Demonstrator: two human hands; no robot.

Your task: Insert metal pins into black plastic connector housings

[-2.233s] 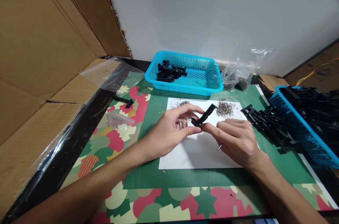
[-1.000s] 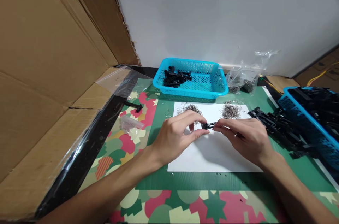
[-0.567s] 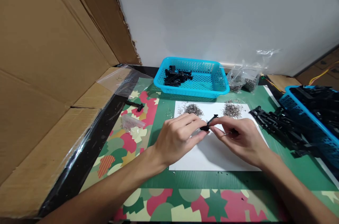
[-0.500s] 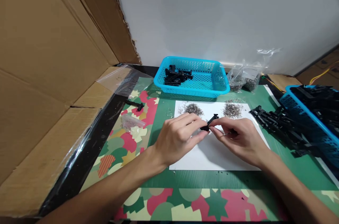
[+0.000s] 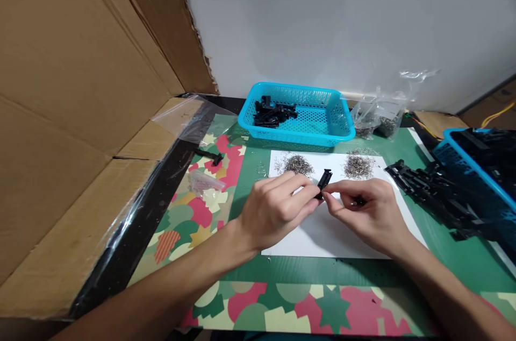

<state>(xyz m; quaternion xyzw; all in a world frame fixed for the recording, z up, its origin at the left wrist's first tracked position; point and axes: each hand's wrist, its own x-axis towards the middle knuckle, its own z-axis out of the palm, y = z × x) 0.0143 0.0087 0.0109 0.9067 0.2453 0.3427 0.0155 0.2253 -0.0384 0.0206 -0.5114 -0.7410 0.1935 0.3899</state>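
Observation:
Over the white sheet (image 5: 346,241), my left hand (image 5: 280,209) pinches a small black plastic part (image 5: 324,177) between thumb and fingers. The part points up and away from me, its lower end hidden by the fingers. My right hand (image 5: 365,212) has thumb and forefinger pressed together at the part's near right side. Whatever tiny thing those fingertips hold is too small to make out. A dark object shows under the curled fingers of that hand. Behind the hands lie two piles of tiny metal pieces, a left pile (image 5: 297,165) and a right pile (image 5: 358,164).
A blue basket (image 5: 296,139) with several black parts stands at the back. Bags of metal pieces (image 5: 387,125) sit beside it. Black parts (image 5: 435,196) lie heaped by another blue basket (image 5: 455,155) at right. One black part (image 5: 209,157) and a plastic bag (image 5: 205,182) lie left. Cardboard (image 5: 80,88) walls the left.
The black part has turned more upright, away from me, in the left hand's grip. The right fingertips stay against it. The whole view has shifted slightly.

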